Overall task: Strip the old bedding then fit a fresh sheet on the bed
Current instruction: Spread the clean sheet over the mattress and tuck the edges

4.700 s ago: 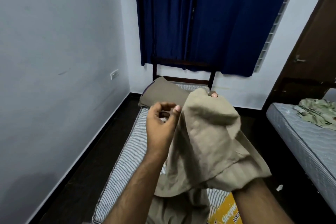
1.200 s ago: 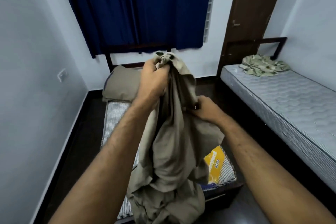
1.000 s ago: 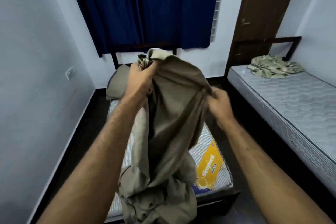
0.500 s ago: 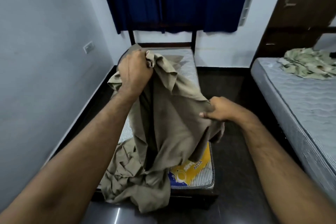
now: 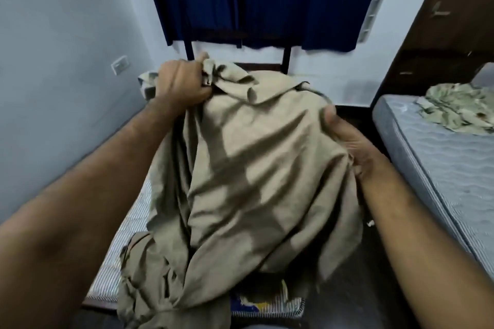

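We hold the tan sheet (image 5: 256, 168) up over the bed (image 5: 117, 270) with 2 hands. Our left hand (image 5: 181, 85) has a tight grip on a bunched corner, high near the headboard end. Our right hand (image 5: 344, 139) holds the other side; its fingers are hidden behind the cloth, so we think it pinches an edge. We hold it high and wide, we think, to find the edges and open it out. The low part still lies in a heap on the striped mattress (image 5: 133, 211) at the foot end. There is a wall (image 5: 53, 88) close on the left and a dark floor gap (image 5: 374, 288) before the other bed (image 5: 441, 163), so the right side has more room.
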A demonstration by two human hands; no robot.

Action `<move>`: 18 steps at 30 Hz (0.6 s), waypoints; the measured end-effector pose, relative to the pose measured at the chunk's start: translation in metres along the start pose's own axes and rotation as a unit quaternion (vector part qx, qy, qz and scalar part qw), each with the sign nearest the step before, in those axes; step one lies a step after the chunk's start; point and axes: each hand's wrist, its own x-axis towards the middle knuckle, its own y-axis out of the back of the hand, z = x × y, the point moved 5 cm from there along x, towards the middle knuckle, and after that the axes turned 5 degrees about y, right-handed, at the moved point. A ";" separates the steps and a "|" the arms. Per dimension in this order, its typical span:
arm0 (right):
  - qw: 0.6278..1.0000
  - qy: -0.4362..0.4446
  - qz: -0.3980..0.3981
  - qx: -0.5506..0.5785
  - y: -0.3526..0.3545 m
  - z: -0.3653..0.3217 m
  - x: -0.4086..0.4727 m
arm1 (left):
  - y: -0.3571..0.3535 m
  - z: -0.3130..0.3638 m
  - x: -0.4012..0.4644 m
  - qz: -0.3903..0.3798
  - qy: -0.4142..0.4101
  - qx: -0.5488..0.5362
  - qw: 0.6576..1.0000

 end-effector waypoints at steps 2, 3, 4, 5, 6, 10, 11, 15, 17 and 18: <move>0.991 -0.034 -0.011 -0.129 0.010 0.002 0.017 | -0.021 0.010 -0.001 -0.060 -0.124 0.043 0.990; 0.991 -0.029 -0.013 -0.133 0.020 0.002 0.028 | -0.034 0.012 -0.002 -0.090 -0.175 0.080 0.977; 0.995 -0.022 0.001 -0.102 0.028 0.002 0.035 | -0.046 0.012 -0.002 -0.113 -0.201 0.118 0.966; 0.998 -0.022 0.004 -0.058 0.036 0.005 0.045 | -0.059 0.009 -0.001 -0.133 -0.192 0.140 0.962; 0.999 -0.023 0.010 -0.032 0.039 0.006 0.053 | -0.067 0.005 0.002 -0.149 -0.160 0.147 0.965; 0.994 -0.063 -0.040 -0.080 0.060 0.019 0.093 | -0.092 -0.004 0.008 -0.134 -0.021 0.159 0.978; 0.993 -0.076 -0.059 -0.070 0.068 0.022 0.101 | -0.097 -0.004 0.008 -0.127 0.017 0.168 0.978; 0.980 -0.130 -0.152 0.007 0.109 0.019 0.118 | -0.113 0.009 0.002 -0.138 0.178 0.221 0.949; 0.968 -0.152 -0.200 0.009 0.124 0.018 0.123 | -0.112 0.022 -0.002 -0.112 0.241 0.242 0.933; 0.964 -0.167 -0.208 0.016 0.135 0.017 0.128 | -0.112 0.033 -0.002 -0.117 0.281 0.248 0.920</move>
